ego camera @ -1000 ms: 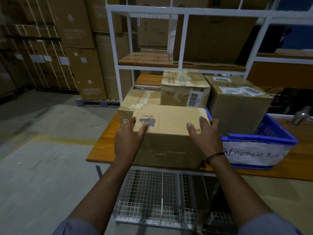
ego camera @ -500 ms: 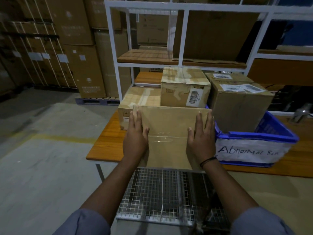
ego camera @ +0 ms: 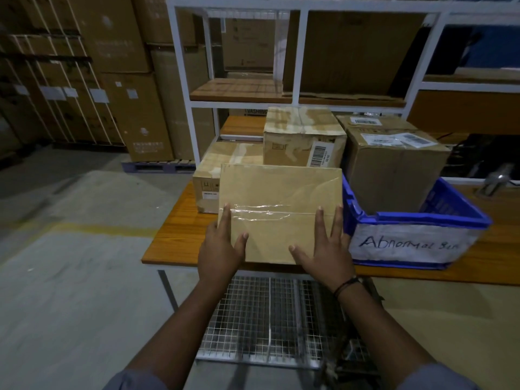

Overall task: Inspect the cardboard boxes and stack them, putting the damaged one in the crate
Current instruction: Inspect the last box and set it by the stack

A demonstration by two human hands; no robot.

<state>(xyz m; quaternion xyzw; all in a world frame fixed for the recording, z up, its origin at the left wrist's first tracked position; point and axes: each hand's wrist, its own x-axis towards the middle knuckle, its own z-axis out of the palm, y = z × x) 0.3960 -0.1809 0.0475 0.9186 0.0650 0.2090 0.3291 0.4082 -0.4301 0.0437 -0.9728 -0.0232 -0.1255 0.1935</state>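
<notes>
The white shelving rack (ego camera: pixel 298 52) fills my twelve o'clock, and the wooden table (ego camera: pixel 174 235) runs from under it toward me and off to three. Tall cartons (ego camera: pixel 123 80) stand stacked at ten o'clock, and the concrete floor (ego camera: pixel 70 277) runs wide from nine down to seven, which is where the room lies. At two o'clock a large labelled carton (ego camera: pixel 394 175) stands in the blue crate (ego camera: pixel 416 219) marked "Abnormal Bin", rising well above its rim. A wire mesh cage (ego camera: pixel 253 319) sits under the table at six. The cardboard box (ego camera: pixel 281 192) I am working is dead centre at the table's near edge, tipped so its taped face looks up at me. I cannot tell whether its lower edge rests on the wood. Its right edge runs just beside the crate's near-left corner, so there is almost no slack at three o'clock. Behind it, a barcoded box (ego camera: pixel 295 136) stands at twelve and a low taped box (ego camera: pixel 225 159) at eleven, close against its far edge. My left hand (ego camera: pixel 219 249) lies flat at the box's seven o'clock corner, fingers straight along the left edge and thumb on the face. My right hand (ego camera: pixel 326 249) lies at five o'clock, fingers spread straight up the face near the right edge and thumb angled inward. Neither hand curls round anything; both press flat. A dark wristband (ego camera: pixel 346 287) circles the right wrist.
</notes>
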